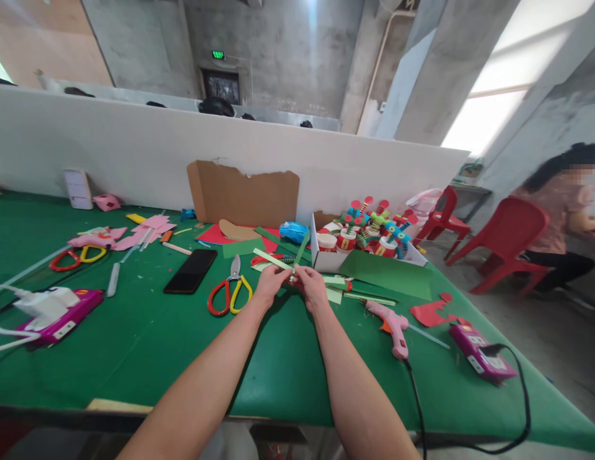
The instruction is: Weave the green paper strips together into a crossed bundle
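My left hand [273, 282] and my right hand [310, 285] meet over the middle of the table, fingertips pinched close together. Between them are green paper strips: a pale strip [270, 258] slants up to the left, and a darker strip [302, 249] rises to the right. The strips cross or join at my fingertips, where a small folded part shows. Just left of my hands lie scissors [234, 281] with one red and one yellow handle. Beyond my right hand is a white box [321, 260] of small paper figures [369, 223] on cups.
A pink glue gun [392, 324] lies to the right, its cord running off the front edge. Purple power strips [479, 358] sit at both sides. A black phone [190, 271] is on the left. A white partition [134, 147] stands behind; a person [560, 204] sits far right.
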Tool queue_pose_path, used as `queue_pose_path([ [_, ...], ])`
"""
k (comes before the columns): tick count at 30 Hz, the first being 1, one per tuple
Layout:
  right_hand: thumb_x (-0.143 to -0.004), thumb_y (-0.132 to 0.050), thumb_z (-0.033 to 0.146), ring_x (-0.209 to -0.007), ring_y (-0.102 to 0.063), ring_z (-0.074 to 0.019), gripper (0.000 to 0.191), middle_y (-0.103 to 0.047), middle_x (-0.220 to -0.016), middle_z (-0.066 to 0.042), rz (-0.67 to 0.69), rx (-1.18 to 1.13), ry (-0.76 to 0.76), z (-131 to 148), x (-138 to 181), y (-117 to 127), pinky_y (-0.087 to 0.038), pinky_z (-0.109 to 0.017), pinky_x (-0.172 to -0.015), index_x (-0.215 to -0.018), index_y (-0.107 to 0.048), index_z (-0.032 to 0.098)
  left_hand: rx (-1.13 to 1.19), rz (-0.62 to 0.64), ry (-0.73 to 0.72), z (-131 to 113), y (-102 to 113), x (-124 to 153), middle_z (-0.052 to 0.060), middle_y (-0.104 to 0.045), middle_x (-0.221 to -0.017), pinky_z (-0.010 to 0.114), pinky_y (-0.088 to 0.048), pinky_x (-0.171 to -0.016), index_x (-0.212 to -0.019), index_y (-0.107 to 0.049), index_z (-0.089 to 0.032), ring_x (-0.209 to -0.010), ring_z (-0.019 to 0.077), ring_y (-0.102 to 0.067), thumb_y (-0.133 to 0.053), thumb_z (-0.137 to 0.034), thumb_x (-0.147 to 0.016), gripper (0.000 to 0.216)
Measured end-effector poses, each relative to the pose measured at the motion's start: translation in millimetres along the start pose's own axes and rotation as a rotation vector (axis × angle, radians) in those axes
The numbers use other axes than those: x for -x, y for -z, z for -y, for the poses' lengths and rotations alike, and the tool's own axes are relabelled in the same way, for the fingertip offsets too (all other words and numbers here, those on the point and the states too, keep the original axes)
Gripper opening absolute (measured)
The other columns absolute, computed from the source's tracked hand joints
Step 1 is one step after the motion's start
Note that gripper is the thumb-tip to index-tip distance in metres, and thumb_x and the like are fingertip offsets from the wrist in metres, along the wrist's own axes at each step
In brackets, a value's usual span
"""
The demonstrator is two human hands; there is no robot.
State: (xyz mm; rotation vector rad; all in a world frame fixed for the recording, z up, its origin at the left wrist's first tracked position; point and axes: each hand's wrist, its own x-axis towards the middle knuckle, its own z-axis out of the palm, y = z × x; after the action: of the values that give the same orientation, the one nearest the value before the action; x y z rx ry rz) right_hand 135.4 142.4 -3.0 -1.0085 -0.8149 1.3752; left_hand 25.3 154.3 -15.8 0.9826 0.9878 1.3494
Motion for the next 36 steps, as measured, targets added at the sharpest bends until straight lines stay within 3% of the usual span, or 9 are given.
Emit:
queue_pose_path([
  [10, -0.050, -0.080, 0.039, -0.049, -0.054, -0.0103, 0.030, -0.059, -0.051, 0.005, -0.072, 0.032, 0.068, 1.6, -1.2, -0.6, -0.048, -0.027, -0.059, -0.062, -0.064, 0.017, 0.011, 0.038, 0.000, -4.6, -2.2, 3.3, 0.000, -0.063, -0.061, 0.026, -0.044, -0.060, -0.067, -0.063, -0.015, -0.058, 0.0130, -0.056, -0.077, -0.042, -0.056, 0.033],
  [19, -0.050, -0.083, 0.035, -0.054, -0.059, -0.0118, 0.031, -0.064, -0.055, 0.002, 0.034, 0.018, 0.022, 1.7, 1.0, 1.4, -0.052, -0.027, -0.063, -0.065, -0.062, 0.017, -0.020, -0.002, -0.057, -4.5, 1.2, 0.1, -0.002, -0.060, -0.057, 0.025, -0.042, -0.057, -0.065, -0.060, -0.016, -0.054, 0.0118, -0.054, -0.076, -0.039, -0.056, 0.029],
  [28, -0.053, -0.081, 0.033, -0.056, -0.061, -0.0119, 0.029, -0.063, -0.056, 0.004, -0.053, -0.045, 0.102, -3.6, -2.6, -2.9, -0.054, -0.029, -0.067, -0.064, -0.058, 0.018, -0.022, 0.000, -0.057, -6.1, -2.2, 2.1, 0.000, -0.062, -0.061, 0.024, -0.040, -0.056, -0.066, -0.063, -0.016, -0.056, 0.0107, -0.053, -0.079, -0.042, -0.052, 0.034],
  [36, -0.051, -0.083, 0.031, -0.054, -0.060, -0.0105, 0.029, -0.064, -0.055, 0.002, -0.022, -0.035, 0.020, 2.4, -1.8, 1.8, -0.055, -0.027, -0.067, -0.062, -0.060, 0.016, -0.090, -0.011, -0.066, -4.8, -0.2, 0.6, -0.001, -0.060, -0.058, 0.023, -0.038, -0.055, -0.064, -0.064, -0.015, -0.053, 0.0097, -0.049, -0.076, -0.039, -0.054, 0.028],
])
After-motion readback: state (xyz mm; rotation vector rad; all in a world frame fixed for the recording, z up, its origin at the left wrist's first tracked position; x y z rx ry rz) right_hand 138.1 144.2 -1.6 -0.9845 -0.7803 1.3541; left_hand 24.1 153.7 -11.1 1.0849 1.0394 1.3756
